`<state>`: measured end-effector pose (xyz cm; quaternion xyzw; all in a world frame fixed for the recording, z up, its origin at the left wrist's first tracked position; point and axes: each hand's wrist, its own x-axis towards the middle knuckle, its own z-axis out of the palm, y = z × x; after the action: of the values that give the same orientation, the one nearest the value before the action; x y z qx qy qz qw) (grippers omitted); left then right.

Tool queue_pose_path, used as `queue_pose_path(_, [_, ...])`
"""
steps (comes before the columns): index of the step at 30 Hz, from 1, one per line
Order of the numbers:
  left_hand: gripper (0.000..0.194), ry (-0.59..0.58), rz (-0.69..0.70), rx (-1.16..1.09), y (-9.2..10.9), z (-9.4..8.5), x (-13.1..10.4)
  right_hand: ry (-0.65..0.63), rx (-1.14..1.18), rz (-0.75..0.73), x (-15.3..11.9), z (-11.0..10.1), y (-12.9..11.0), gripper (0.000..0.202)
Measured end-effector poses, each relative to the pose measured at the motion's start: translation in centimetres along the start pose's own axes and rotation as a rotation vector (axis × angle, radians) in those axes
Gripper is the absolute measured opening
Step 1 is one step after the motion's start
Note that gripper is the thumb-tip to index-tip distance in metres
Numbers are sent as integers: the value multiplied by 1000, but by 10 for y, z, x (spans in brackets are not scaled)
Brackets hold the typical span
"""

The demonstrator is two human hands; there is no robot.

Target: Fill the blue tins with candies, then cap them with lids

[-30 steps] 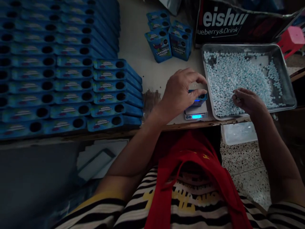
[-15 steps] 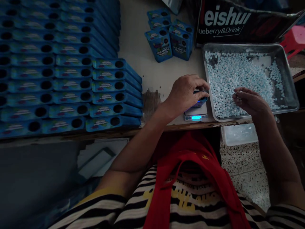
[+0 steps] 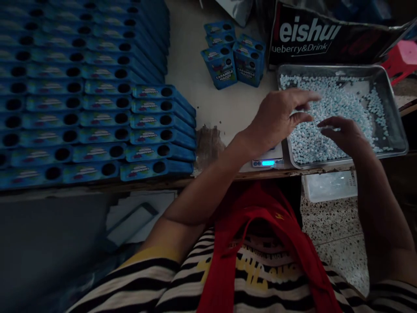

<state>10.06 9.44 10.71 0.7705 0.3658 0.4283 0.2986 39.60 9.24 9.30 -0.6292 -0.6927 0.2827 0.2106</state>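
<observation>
Pale-blue candy pellets (image 3: 329, 113) — small, rounded, heaped loose — fill the shallow steel tray (image 3: 395, 126). The left hand (image 3: 280, 119) reaches over the tray's near-left corner, fingers spread, holding nothing. The right hand (image 3: 345, 134) hovers cupped just above the pellets; whether it grips any cannot be told. A small scale (image 3: 267, 160) sits beside the tray — blue cardboard boxes (image 3: 97, 100) lie stacked leftward.

A small packing workshop: stacked blue candy boxes (image 3: 97, 104), candy tray (image 3: 387, 82), pocket scale (image 3: 267, 159).
</observation>
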Motion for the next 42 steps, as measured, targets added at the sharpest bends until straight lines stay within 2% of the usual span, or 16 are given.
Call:
queue_pose_path(1, [36, 12, 55, 8, 1, -4, 2, 50, -141, -63, 1, -6, -2, 19])
queue_pose_path(3, [39, 128, 123, 36, -7, -17, -5, 141, -277, -135, 2, -14, -5, 24])
queue_pose_path(5, [30, 315, 81, 50, -25, -31, -31, 196, -199, -133, -1, -13, -3, 22])
queue_pose_path(7, [44, 426, -63, 11, -46, -37, -69, 230, -5, -68, -4, -5, -1, 19])
queue_pose_path(10, [86, 369, -194, -69, -69, -26, -118, 242, 366, 69, -4, 17, -2, 25])
queue_pose_path(12, [103, 309, -257, -39, -74, -12, -132, 207, 518, 120, 1, 32, -10, 33])
queue_pose_path(13, [104, 293, -290, -19, -75, -6, -133, 185, 556, 132, 4, 39, -15, 37])
queue_pose_path(16, [79, 240, -395, -56, -75, 4, -123, 142, 669, 167, 9, 59, -32, 43])
queue_pose_path(20, [53, 151, -436, -191, -74, 0, -92, 123, 923, 296, 7, 78, -44, 46])
queue_pose_path(24, [36, 93, -173, 18, -61, -2, -34, 92, 1242, 403, 9, 85, -43, 38])
queue_pose_path(27, [22, -1, 99, 238, -44, 9, 13, 115, 1482, 470, 17, 86, -38, 27])
queue_pose_path(29, [26, -48, 229, 321, -37, 20, 32, 156, 1599, 522, 23, 86, -34, 24])
queue_pose_path(31, [31, -71, 286, 353, -38, 32, 39, 206, 1688, 580, 28, 87, -31, 25])
queue_pose_path(33, [31, -53, 266, 356, -45, 40, 37, 236, 1765, 645, 30, 88, -30, 28])
queue_pose_path(39, [17, 129, 63, 235, -66, 42, 20, 154, 1894, 739, 29, 91, -33, 25])
queue_pose_path(42, [37, 197, -95, 97, -72, 41, 10, 138, 1886, 732, 26, 88, -35, 26])
